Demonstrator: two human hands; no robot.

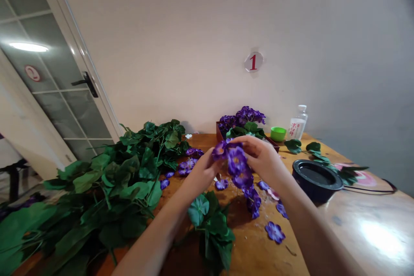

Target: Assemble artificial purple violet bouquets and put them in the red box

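Note:
Both my hands are raised over the wooden table (362, 224), working on one artificial stem of purple flowers (241, 172). My left hand (202, 172) pinches the stem's upper end near a purple bloom. My right hand (263, 157) is closed around the top of the same flower cluster, which hangs down between my wrists. Green leaves of the stem (210, 224) droop below my left forearm. Loose purple blossoms (274, 231) lie on the table beneath.
A big heap of green artificial foliage (106, 189) covers the table's left side. A dark round bowl (317, 179) sits at right. At the back stand a box of purple flowers (242, 123), a green cup (278, 133) and a clear bottle (297, 124).

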